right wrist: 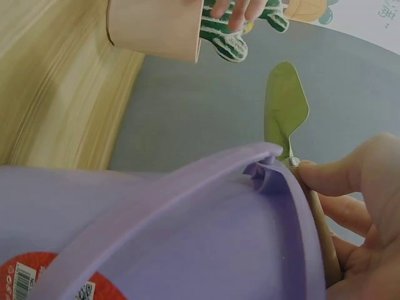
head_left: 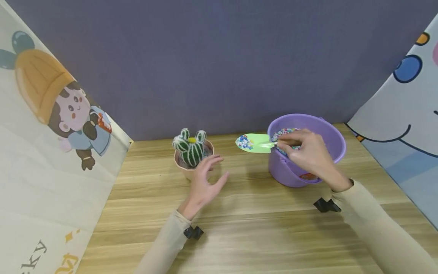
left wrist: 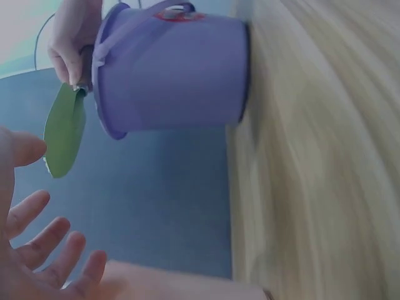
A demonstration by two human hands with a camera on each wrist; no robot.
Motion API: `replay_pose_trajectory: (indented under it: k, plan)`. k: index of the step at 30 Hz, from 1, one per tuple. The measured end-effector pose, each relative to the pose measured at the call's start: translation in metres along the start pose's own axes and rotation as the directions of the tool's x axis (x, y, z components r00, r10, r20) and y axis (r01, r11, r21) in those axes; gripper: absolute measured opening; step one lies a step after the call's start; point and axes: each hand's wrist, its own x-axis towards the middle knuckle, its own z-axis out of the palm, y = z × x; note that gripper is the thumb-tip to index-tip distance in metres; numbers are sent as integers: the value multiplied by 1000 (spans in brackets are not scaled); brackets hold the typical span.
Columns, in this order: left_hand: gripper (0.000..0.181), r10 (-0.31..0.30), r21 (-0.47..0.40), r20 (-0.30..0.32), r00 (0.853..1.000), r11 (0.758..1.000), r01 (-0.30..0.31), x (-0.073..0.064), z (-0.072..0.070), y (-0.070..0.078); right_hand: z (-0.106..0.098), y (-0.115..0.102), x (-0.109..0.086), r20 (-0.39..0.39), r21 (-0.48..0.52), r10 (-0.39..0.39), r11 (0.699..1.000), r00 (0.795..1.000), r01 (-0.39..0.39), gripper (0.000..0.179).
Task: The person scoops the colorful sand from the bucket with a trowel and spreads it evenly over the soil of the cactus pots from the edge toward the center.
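A green hand trowel with a wooden handle is gripped in my right hand, over the rim of a purple bucket. Small multicoloured pebbles lie on the blade, which points left. More coloured pebbles fill part of the bucket. My left hand has its fingers spread beside a pale pink pot, holding nothing. A knitted green and white cactus stands in that pot. In the right wrist view, left-hand fingers overlap the cactus.
Everything stands on a wood-grain table against a dark grey-blue back panel. Cartoon-printed panels rise at the left and right. The bucket's purple handle hangs down over its near side.
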Motion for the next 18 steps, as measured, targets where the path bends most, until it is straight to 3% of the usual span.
replay_pose_trajectory:
  k: [4,13,18]
  plan:
    - [41,35,57,-42,998,998,-33,-10,-12,-7,6,-2,2,1,5,-11,1000,1000,11,21]
    - [34,60,105,-130,990,993,-46,-32,-36,-22,12,-5,1,31,50,26,998,999,-28,21]
    - [34,102,123,-190,977,989,-79,-34,-52,-34,19,-5,3,17,47,21,999,1000,-21,20]
